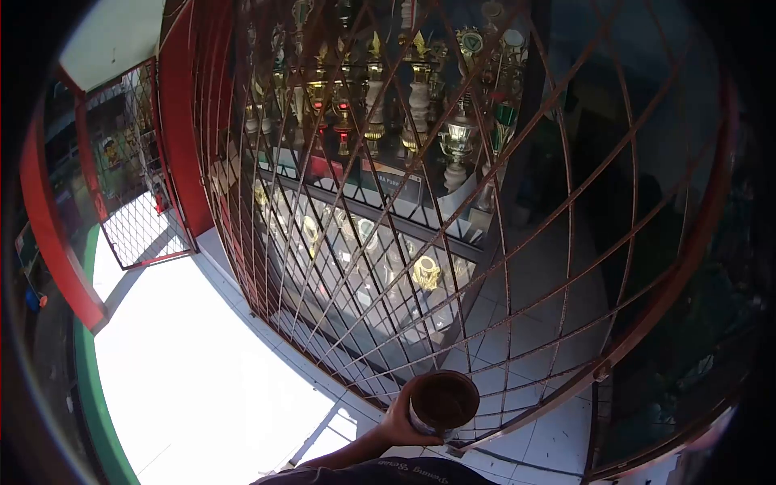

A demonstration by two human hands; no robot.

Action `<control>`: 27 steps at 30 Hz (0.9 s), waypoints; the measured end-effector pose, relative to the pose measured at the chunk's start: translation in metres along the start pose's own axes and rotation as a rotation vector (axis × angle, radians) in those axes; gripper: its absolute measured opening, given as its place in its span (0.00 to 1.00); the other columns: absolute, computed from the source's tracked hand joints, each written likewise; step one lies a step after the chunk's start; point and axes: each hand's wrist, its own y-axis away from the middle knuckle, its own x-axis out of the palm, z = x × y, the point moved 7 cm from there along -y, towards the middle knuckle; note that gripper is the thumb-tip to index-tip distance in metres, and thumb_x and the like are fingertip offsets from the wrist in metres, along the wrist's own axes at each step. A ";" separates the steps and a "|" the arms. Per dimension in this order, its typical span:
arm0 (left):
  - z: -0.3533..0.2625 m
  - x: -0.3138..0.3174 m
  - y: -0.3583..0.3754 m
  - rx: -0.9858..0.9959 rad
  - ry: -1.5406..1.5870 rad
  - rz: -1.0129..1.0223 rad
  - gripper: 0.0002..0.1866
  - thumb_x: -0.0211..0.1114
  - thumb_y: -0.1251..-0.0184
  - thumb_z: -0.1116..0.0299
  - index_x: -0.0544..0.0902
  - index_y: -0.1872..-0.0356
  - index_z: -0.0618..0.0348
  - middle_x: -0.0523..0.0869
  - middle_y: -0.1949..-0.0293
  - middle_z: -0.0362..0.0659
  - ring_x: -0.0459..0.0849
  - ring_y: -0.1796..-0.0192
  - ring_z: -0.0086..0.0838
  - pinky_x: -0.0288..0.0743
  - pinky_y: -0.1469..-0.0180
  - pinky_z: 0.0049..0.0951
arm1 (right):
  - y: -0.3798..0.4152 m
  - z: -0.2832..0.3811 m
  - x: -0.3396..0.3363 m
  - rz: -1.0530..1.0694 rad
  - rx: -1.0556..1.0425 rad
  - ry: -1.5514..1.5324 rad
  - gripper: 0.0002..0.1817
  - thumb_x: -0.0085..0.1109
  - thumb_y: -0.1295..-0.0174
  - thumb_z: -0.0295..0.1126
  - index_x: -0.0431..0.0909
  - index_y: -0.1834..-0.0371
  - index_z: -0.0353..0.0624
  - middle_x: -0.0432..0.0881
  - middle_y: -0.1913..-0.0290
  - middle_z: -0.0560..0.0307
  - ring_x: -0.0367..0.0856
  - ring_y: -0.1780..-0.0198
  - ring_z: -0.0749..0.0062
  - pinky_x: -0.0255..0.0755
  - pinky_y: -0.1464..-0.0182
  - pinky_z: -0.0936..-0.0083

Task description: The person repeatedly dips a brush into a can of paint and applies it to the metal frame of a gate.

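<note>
My left hand (396, 423) is wrapped round the side of a round open can (444, 400) near the bottom middle of the head view. The can's inside is dark brown, and its outer wall is pale where it shows by my fingers. Just beyond it rises a diamond-pattern metal grille (508, 314) with thin brownish bars; the can's rim overlaps its lower part in this view. My right hand is out of the frame.
Behind the grille stands a glass cabinet (323, 187) full of trophies (457, 139). A red pillar (179, 121) and an open lattice gate (145, 234) are to the left. Bright sun falls on the tiled floor (186, 364). Dark shirt cloth (380, 473) shows at the bottom.
</note>
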 end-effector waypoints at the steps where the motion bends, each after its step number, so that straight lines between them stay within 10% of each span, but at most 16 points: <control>1: -0.001 -0.011 -0.002 -0.003 -0.020 0.008 0.67 0.90 0.65 0.53 0.54 0.24 0.62 0.72 0.31 0.57 0.73 0.28 0.47 0.67 0.28 0.47 | 0.001 0.016 -0.003 -0.027 0.003 -0.030 0.10 0.60 0.39 0.42 0.81 0.65 0.47 0.78 0.62 0.55 0.77 0.57 0.61 0.70 0.53 0.62; 11: -0.016 -0.044 -0.022 0.034 -0.010 0.038 0.69 0.90 0.67 0.51 0.53 0.23 0.58 0.69 0.28 0.57 0.70 0.26 0.47 0.65 0.26 0.49 | 0.007 0.092 -0.019 -0.296 0.072 -0.257 0.10 0.61 0.42 0.35 0.75 0.76 0.42 0.73 0.76 0.58 0.74 0.70 0.65 0.69 0.65 0.67; 13: -0.020 -0.038 -0.024 0.010 -0.002 0.043 0.70 0.90 0.68 0.51 0.53 0.22 0.57 0.69 0.29 0.56 0.70 0.26 0.47 0.65 0.26 0.49 | 0.011 0.086 -0.020 -0.664 -0.109 -0.599 0.11 0.62 0.42 0.34 0.74 0.78 0.41 0.71 0.79 0.59 0.73 0.73 0.66 0.68 0.67 0.67; 14: -0.021 -0.034 -0.027 0.004 0.000 0.039 0.70 0.90 0.68 0.50 0.53 0.22 0.57 0.69 0.29 0.56 0.70 0.26 0.47 0.65 0.26 0.49 | -0.012 0.095 -0.030 -0.311 0.034 -0.157 0.15 0.58 0.37 0.34 0.76 0.79 0.38 0.78 0.77 0.55 0.78 0.70 0.64 0.71 0.64 0.68; 20: -0.023 0.007 -0.032 -0.039 -0.037 0.063 0.83 0.88 0.66 0.53 0.25 0.21 0.53 0.67 0.27 0.59 0.67 0.25 0.52 0.61 0.24 0.52 | 0.073 0.239 -0.231 -0.708 -0.444 -0.444 0.07 0.58 0.34 0.25 0.85 0.67 0.37 0.83 0.68 0.51 0.83 0.65 0.65 0.77 0.64 0.70; 27: -0.038 0.100 -0.037 -0.042 0.099 0.208 0.88 0.92 0.70 0.52 0.22 0.22 0.54 0.63 0.26 0.59 0.64 0.23 0.49 0.57 0.23 0.53 | 0.074 0.270 -0.296 -0.664 -0.034 -1.350 0.19 0.54 0.25 0.40 0.76 0.44 0.34 0.80 0.52 0.54 0.83 0.55 0.66 0.79 0.56 0.67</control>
